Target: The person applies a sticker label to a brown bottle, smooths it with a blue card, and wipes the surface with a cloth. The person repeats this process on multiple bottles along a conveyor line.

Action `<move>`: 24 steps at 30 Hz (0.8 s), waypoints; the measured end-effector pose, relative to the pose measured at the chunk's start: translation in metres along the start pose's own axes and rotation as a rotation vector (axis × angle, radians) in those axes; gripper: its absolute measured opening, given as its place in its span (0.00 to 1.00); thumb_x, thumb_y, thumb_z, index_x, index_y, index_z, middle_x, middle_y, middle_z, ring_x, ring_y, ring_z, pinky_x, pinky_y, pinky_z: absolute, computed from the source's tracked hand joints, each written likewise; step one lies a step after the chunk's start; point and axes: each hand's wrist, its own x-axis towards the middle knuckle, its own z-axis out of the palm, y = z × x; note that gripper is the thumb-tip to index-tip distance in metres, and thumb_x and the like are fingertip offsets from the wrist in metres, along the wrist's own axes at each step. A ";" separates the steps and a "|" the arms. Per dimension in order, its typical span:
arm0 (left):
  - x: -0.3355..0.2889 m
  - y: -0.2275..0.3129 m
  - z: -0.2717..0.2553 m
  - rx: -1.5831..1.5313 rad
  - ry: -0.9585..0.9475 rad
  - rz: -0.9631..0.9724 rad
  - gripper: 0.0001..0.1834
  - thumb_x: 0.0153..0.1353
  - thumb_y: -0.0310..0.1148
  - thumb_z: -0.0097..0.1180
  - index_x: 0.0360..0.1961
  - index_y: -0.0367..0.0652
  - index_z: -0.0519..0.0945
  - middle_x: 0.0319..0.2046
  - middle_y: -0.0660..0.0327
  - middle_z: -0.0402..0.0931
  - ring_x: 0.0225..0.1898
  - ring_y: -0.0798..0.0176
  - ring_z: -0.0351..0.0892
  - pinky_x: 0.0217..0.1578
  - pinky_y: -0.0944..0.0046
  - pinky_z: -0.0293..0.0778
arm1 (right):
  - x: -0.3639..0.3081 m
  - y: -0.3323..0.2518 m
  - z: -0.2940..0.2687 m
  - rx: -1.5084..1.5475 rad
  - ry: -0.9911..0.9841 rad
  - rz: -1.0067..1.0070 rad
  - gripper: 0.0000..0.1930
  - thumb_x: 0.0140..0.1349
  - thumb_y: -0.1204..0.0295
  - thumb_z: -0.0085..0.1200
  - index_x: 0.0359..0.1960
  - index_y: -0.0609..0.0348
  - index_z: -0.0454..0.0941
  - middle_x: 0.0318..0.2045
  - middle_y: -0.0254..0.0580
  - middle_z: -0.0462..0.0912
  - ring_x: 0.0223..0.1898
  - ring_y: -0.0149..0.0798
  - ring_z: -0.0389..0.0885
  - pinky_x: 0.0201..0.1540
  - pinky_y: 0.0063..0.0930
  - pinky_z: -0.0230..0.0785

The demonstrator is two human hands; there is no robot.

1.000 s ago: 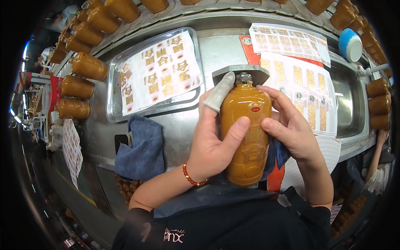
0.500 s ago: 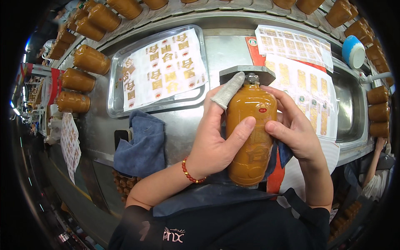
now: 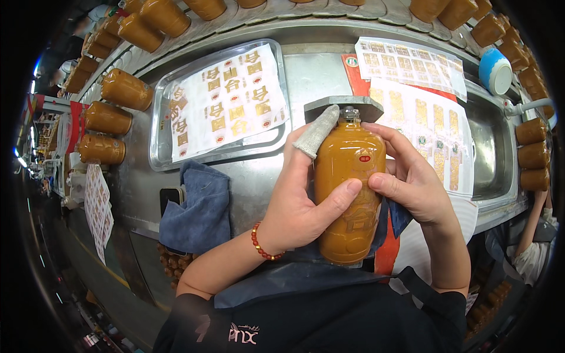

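An amber-brown glass bottle (image 3: 349, 159) with a clear neck and a small red oval label leans toward me, its base near my apron. My left hand (image 3: 300, 200) wraps its left side, thumb pressed on the front over raised markings. A grey cloth cover (image 3: 316, 132) sheathes that hand's index finger, which reaches up beside the neck. On the right side, my right hand (image 3: 415, 188) grips the bottle with its thumb on the front and fingers behind. Just behind the neck is a grey angular plate (image 3: 372, 108); whether they touch I cannot tell.
A metal tray (image 3: 159, 159) holds a sheet of gold stickers (image 3: 232, 100). More sticker sheets (image 3: 435, 126) lie at right beside a sink (image 3: 497, 159). A blue cloth (image 3: 197, 206) partly covers a phone (image 3: 170, 200). Brown bottles (image 3: 126, 88) line the surrounding conveyor (image 3: 329, 15).
My left thumb has slid slightly down the bottle's front. Both hands keep their hold. Along the far conveyor, bottles have shifted to the right.
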 end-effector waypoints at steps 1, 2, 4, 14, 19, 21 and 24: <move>-0.001 0.000 -0.001 0.002 0.000 0.001 0.42 0.67 0.30 0.62 0.76 0.33 0.54 0.67 0.52 0.55 0.70 0.56 0.62 0.70 0.58 0.61 | 0.000 0.001 0.001 0.019 -0.001 -0.004 0.37 0.65 0.73 0.67 0.73 0.65 0.61 0.59 0.47 0.73 0.43 0.26 0.82 0.45 0.19 0.75; -0.001 0.000 -0.002 0.007 -0.003 -0.003 0.42 0.67 0.30 0.62 0.77 0.33 0.54 0.67 0.52 0.55 0.70 0.56 0.62 0.70 0.58 0.61 | 0.001 0.002 0.000 0.019 -0.007 -0.005 0.37 0.65 0.74 0.67 0.73 0.65 0.61 0.59 0.47 0.73 0.43 0.26 0.82 0.45 0.19 0.75; -0.001 0.000 -0.003 0.010 -0.014 -0.008 0.42 0.68 0.31 0.62 0.77 0.33 0.54 0.68 0.52 0.54 0.70 0.56 0.61 0.71 0.58 0.60 | 0.001 0.005 -0.002 0.015 -0.012 -0.009 0.37 0.66 0.74 0.66 0.73 0.65 0.60 0.59 0.47 0.73 0.44 0.26 0.82 0.46 0.19 0.75; 0.001 0.004 -0.007 -0.100 -0.048 -0.021 0.36 0.75 0.30 0.52 0.78 0.34 0.52 0.72 0.53 0.52 0.74 0.58 0.56 0.73 0.57 0.56 | 0.000 0.010 -0.006 0.085 -0.036 -0.004 0.38 0.68 0.73 0.65 0.76 0.62 0.57 0.64 0.48 0.71 0.57 0.36 0.81 0.58 0.25 0.74; -0.003 0.005 -0.006 -0.077 -0.047 -0.035 0.40 0.74 0.31 0.54 0.78 0.33 0.48 0.74 0.51 0.50 0.76 0.56 0.53 0.74 0.56 0.54 | -0.005 0.004 -0.007 0.110 -0.064 0.033 0.41 0.68 0.74 0.64 0.78 0.60 0.54 0.65 0.48 0.70 0.59 0.37 0.81 0.59 0.26 0.74; -0.006 0.008 -0.005 -0.015 -0.051 -0.045 0.45 0.71 0.33 0.59 0.79 0.32 0.46 0.75 0.49 0.49 0.76 0.54 0.53 0.74 0.55 0.54 | -0.005 0.010 -0.007 0.130 -0.064 0.015 0.41 0.67 0.75 0.64 0.78 0.60 0.53 0.65 0.48 0.70 0.57 0.36 0.82 0.57 0.25 0.75; -0.008 0.008 -0.003 0.035 -0.031 -0.077 0.52 0.65 0.34 0.66 0.79 0.31 0.45 0.76 0.45 0.50 0.77 0.52 0.53 0.74 0.55 0.53 | -0.004 0.015 -0.008 0.094 -0.061 -0.010 0.43 0.65 0.77 0.66 0.78 0.60 0.54 0.65 0.48 0.70 0.52 0.32 0.83 0.51 0.22 0.76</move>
